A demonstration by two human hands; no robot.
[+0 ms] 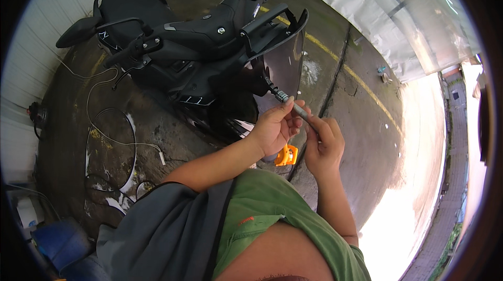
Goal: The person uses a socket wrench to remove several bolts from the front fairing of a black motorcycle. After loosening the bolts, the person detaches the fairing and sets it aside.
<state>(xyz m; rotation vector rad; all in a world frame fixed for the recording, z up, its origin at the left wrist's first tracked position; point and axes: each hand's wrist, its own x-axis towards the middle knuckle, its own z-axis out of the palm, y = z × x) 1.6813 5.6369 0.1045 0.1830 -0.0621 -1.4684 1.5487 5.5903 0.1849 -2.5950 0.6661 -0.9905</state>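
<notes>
A slim grey tube (301, 111) with a ribbed metallic end runs between my two hands in front of the scooter. My left hand (274, 130) pinches it just below the ribbed part, thumb on top. The tube's lower end is closed in the fingers of my right hand (325, 147), which partly hide it. Beyond the ribbed end, a dark piece reaches toward the scooter's windshield (285, 50); whether they touch I cannot tell. The black scooter (191, 37) stands ahead and to the left, its front toward me. Under my left wrist shows an orange object (286, 155), its kind unclear.
A pale cable (110, 137) trails over the floor at left, beside loops of dark hose (135, 142). A blue container (63, 244) stands at lower left. Yellow lines (346, 63) mark the floor. White sheeting (367, 8) hangs at far right; a corrugated wall (31, 71) borders the left.
</notes>
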